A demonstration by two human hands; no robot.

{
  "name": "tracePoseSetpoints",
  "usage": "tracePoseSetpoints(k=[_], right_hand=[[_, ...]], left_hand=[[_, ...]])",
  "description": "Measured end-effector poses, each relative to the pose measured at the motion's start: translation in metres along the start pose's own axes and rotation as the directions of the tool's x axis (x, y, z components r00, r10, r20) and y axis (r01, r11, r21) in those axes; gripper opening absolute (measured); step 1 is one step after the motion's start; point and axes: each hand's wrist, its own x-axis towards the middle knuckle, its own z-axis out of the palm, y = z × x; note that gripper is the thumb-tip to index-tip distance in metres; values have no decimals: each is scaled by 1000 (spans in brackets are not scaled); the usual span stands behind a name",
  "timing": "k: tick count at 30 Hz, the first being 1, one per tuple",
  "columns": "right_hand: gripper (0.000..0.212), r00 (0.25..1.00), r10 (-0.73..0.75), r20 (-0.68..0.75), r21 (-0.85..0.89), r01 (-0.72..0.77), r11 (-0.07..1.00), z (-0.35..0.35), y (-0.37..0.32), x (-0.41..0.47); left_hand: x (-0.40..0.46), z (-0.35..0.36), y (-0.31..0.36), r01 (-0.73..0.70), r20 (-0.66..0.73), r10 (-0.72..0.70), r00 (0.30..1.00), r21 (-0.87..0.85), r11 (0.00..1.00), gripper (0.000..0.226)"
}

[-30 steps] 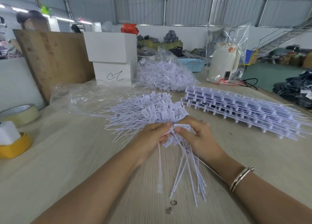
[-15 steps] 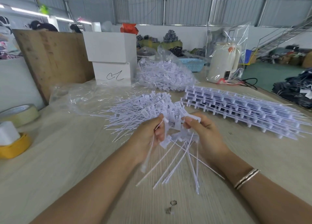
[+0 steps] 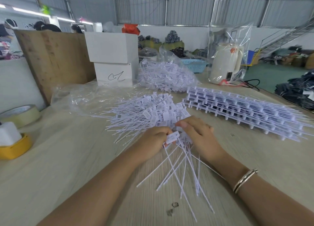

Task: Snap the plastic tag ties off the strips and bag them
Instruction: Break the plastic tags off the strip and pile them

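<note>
- Nearest the camera, two small dark marks [image 3: 172, 208] are seen on the pale wooden table [image 3: 68, 157].
- A bunch of white tag ties [image 3: 182, 164] is gripped by the left hand [image 3: 153, 141], fingers curled round the tag heads, with the thin tails fanned toward the camera over the table.
- The right hand [image 3: 198, 135] is laid over the same bunch; its fingers are bent at the tag heads, but whether anything is pinched cannot be told.
- A metal bangle [image 3: 245, 179] is worn on the right wrist.
- Just beyond the hands, a loose pile of separated ties [image 3: 144, 113] is spread on the table, partly on a flat clear plastic bag [image 3: 81, 96].
- To the right, a stack of unbroken strips [image 3: 246, 111] is laid flat.
- At the left edge, a yellow holder [image 3: 15, 149] and a tape roll [image 3: 22, 114] are placed.
- Farther back, a filled bag of ties [image 3: 167, 76] is set beside a white box [image 3: 113, 59], with a bagged white kettle [image 3: 226, 64] to the right.
</note>
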Motion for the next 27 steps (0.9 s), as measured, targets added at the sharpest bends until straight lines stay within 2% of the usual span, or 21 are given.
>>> tracePoseSetpoints(k=[1,3,5,6,8,10,13,15,18,21,25,27], right_hand=[[19,998,-22,58,18,21,1000,1,-3,-2],[10,992,-38,118,-65,46,997,4,-8,-4],[7,998,-8,70,-116,16,993,3,-7,-2],[9,999,18,36,-117,-14,993,2,-5,0],[17,997,74,-6,-40,-74,996,0,-3,-1],[24,994,112,-4,111,-110,988,-2,-4,-3],[22,991,126,54,141,-132,981,-3,-3,-3],[20,985,126,119,116,-139,983,-3,-2,-2],[11,973,89,214,178,-129,976,-3,-6,-3],[10,980,50,193,236,-96,967,-4,-7,-2],[15,996,-30,84,231,10,973,-3,-9,-2],[16,996,-80,33,135,75,988,-1,-9,-1]], left_hand=[[-1,0,0,7,-15,-7,1000,-14,1000,20],[-1,1,-1,5,-25,-7,1000,-59,998,16],[1,4,-3,-7,-31,5,1000,-62,998,9],[2,5,-4,-6,-54,2,999,-73,997,13],[3,4,-4,0,-118,-20,993,-164,986,18],[3,0,-4,17,-157,-50,986,-208,978,5],[3,-3,-7,47,-131,-47,990,-1,999,25],[1,-1,-6,30,-112,-26,993,42,999,35],[1,-2,-3,18,-126,-32,991,-109,994,41],[-1,0,0,87,-99,-114,989,-245,966,37],[1,3,4,150,-44,-212,976,-567,810,33],[1,6,8,182,-19,-265,964,-681,710,29]])
